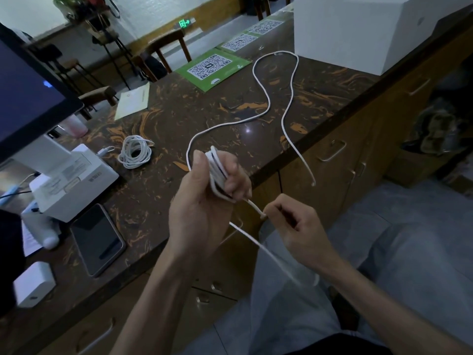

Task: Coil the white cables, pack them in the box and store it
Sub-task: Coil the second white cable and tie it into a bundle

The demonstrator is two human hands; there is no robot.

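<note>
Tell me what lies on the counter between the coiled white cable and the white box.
In the head view, between the coiled cable and the white box, only the loose white cable snakes across bare counter.

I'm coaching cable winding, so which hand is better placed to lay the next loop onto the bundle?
Probably the right hand: it pinches the free cable just below the bundle, while the left hand is closed around those loops.
</note>
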